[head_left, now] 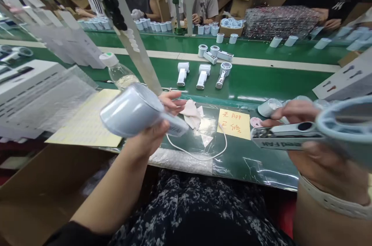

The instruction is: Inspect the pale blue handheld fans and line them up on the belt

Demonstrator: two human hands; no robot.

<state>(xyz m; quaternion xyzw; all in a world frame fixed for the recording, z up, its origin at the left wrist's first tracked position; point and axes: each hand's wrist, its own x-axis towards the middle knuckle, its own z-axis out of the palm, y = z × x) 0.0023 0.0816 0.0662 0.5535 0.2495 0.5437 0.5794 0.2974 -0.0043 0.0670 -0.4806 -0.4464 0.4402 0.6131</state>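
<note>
My left hand [154, 133] holds a pale blue handheld fan [132, 110] by its handle, with the round head toward the left and some fingers spread behind the handle. At the right, my right hand [314, 153] grips a second fan [285, 136], whose open ring head faces up at the frame's edge and whose handle points left. Between the hands lie a pinkish cloth [192, 114], a white cable [200, 159] and a yellow note [235, 124] with red writing. A pale cup-shaped part [269, 107] rests behind my right hand.
Several fans [203, 76] lie on the green conveyor [255, 79]. A clear bottle [122, 73] and a slanted pole [139, 52] stand at the left. An open cardboard box [37, 188] sits at lower left. People work across the line, beside cups and a bubble-wrapped stack [280, 21].
</note>
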